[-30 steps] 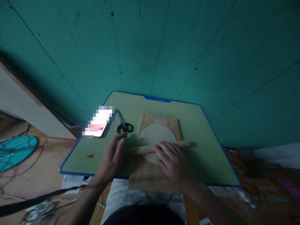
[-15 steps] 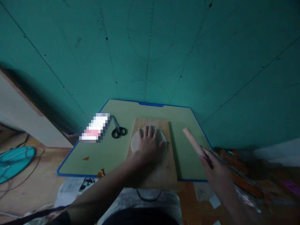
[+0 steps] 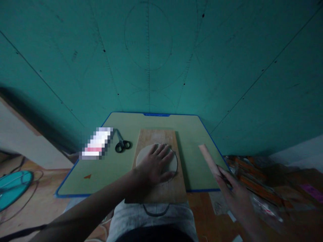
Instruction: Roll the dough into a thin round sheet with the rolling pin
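Observation:
A flat round disc of pale dough (image 3: pixel 140 158) lies on a wooden board (image 3: pixel 156 137) in the middle of a low green table with a blue rim (image 3: pixel 113 168). My left hand (image 3: pixel 155 164) rests flat on the dough, fingers spread. A wooden rolling pin (image 3: pixel 208 156) lies slanted near the table's right edge. Just off the table's right front corner is my right hand (image 3: pixel 236 196), fingers apart, its fingertips at the pin's near end without wrapping it.
Black-handled scissors (image 3: pixel 122 144) and a phone (image 3: pixel 96 148) lie on the table's left part. A teal wall rises right behind the table. A teal fan (image 3: pixel 12 186) lies on the floor at left. Papers and clutter (image 3: pixel 254 185) cover the floor at right.
My right hand carried the rolling pin off the dough to the table's right edge and loosened from it. My left hand moved onto the dough and lies flat on it.

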`<state>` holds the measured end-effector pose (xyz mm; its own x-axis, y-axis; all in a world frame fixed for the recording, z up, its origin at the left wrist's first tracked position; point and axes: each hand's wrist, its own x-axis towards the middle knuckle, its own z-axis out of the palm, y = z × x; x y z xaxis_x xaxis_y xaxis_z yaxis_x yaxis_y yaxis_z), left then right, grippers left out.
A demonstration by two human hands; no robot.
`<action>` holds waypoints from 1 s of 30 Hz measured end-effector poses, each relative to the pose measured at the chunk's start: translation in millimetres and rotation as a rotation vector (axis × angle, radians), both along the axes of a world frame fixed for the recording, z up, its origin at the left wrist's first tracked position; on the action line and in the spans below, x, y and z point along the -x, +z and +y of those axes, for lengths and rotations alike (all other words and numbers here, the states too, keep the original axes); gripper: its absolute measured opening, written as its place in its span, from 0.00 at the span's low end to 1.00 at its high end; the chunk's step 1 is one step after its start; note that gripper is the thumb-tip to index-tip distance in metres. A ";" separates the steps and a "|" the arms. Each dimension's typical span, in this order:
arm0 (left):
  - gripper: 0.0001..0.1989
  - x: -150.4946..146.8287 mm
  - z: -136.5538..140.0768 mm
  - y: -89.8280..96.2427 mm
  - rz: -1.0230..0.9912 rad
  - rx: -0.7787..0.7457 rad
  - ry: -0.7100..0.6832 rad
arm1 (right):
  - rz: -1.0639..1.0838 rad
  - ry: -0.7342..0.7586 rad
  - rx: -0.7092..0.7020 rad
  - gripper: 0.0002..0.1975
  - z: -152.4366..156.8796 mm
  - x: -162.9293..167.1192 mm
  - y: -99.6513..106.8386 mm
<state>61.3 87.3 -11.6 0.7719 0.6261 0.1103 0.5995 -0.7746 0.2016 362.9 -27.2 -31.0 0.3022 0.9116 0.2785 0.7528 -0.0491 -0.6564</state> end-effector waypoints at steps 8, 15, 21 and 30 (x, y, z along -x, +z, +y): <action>0.36 20.0 -61.1 -8.5 -0.018 0.046 0.094 | 0.025 -0.041 0.015 0.21 -5.1 -1.2 -1.3; 0.26 109.3 -59.6 -27.0 -0.290 0.062 0.614 | -0.113 0.222 -0.014 0.19 11.3 37.8 13.6; 0.23 109.9 -77.9 -20.0 -0.517 0.160 0.606 | -0.337 0.633 -0.035 0.19 31.5 125.0 24.5; 0.25 120.2 -75.5 -41.7 -0.654 0.098 0.703 | -0.617 0.730 -0.029 0.31 37.0 170.7 14.7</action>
